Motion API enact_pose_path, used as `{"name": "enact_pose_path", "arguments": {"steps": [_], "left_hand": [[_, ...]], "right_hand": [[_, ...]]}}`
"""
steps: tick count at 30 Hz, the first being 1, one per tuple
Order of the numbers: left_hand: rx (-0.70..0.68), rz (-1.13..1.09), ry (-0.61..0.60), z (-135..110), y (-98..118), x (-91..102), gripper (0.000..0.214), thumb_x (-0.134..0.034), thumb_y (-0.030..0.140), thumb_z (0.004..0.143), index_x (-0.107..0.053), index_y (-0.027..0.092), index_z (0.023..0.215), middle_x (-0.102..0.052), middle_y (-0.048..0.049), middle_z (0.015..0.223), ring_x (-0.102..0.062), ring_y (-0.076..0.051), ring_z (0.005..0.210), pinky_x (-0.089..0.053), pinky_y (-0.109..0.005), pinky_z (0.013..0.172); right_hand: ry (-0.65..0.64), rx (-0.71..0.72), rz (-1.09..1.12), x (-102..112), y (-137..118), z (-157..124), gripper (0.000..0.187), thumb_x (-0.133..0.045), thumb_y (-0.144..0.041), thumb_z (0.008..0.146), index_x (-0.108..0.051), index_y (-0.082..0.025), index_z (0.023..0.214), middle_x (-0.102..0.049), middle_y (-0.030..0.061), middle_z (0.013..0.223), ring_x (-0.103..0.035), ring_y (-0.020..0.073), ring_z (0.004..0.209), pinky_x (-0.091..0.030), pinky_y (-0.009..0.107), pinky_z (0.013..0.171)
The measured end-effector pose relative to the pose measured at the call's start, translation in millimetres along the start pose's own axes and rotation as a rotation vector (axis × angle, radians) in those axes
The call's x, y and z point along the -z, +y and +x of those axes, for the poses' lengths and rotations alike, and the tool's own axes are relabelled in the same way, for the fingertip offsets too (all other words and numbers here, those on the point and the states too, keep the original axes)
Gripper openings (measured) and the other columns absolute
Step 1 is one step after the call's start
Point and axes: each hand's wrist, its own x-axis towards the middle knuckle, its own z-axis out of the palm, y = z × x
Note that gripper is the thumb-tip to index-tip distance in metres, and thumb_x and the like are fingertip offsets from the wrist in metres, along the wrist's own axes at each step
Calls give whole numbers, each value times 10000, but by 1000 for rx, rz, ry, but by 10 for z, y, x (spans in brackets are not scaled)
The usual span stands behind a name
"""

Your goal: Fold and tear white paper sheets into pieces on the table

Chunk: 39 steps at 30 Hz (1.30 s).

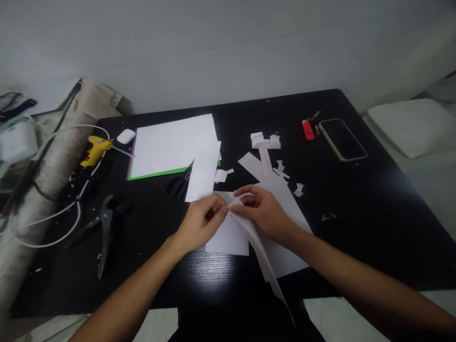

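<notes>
My left hand (202,222) and my right hand (261,209) meet over the middle of a black table (374,213). Both pinch the top of a long white paper strip (263,256) that curves down toward me. Under my hands lie flat white paper sheets (228,237). Small white paper offcuts (281,168) and a folded paper shape (265,141) lie just beyond my right hand. Black scissors (180,183) rest beyond my left hand, partly under a white sheet (203,173).
A stack of white, green and purple paper (171,145) lies at the back. At left are a yellow glue gun (93,149), white cable (67,213), earbud case (126,136) and pliers (105,228). A red lighter (308,129) and phone (342,139) sit back right.
</notes>
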Motion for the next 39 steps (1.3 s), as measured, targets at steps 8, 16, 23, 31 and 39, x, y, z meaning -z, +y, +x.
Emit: {"name": "enact_pose_path", "arguments": {"steps": [8, 16, 23, 31, 39], "left_hand": [[-4, -33, -10, -11, -31, -8, 180, -560, 233, 954, -584, 163, 790, -518, 34, 668, -457, -94, 578, -363, -207, 538], [41, -110, 78, 9, -9, 42, 194, -569, 259, 940, -591, 161, 775, -486, 48, 602, -419, -87, 532, -335, -202, 506], [63, -157, 73, 6, -23, 37, 200, -563, 270, 947, -592, 168, 777, -524, 35, 602, -446, -99, 540, -356, -214, 517], [61, -162, 65, 8, -16, 30, 194, -557, 261, 949, -589, 172, 780, -563, 26, 605, -479, -103, 530, -378, -221, 520], [69, -150, 73, -5, -25, 39, 201, -570, 271, 947, -593, 172, 773, -549, 32, 597, -484, -104, 529, -375, -221, 518]], "right_hand": [[-33, -26, -18, 25, 33, 34, 434, -890, -377, 691, -685, -190, 1025, -587, -69, 641, -514, 108, 577, -395, 274, 604], [-114, -65, 42, 41, 4, 51, 283, -795, -462, 797, -787, -195, 889, -743, 32, 859, -641, 170, 784, -482, 323, 766], [-92, -21, 4, 31, -42, 23, 229, -811, -435, 786, -803, -211, 828, -757, 29, 810, -653, 164, 747, -491, 323, 753], [-51, -31, -58, 14, -120, -11, 238, -833, -444, 761, -801, -213, 810, -767, 26, 802, -677, 174, 776, -522, 344, 800], [-50, -5, -97, 23, -117, -2, 228, -823, -436, 778, -802, -211, 802, -764, 32, 809, -679, 180, 785, -520, 344, 791]]}}
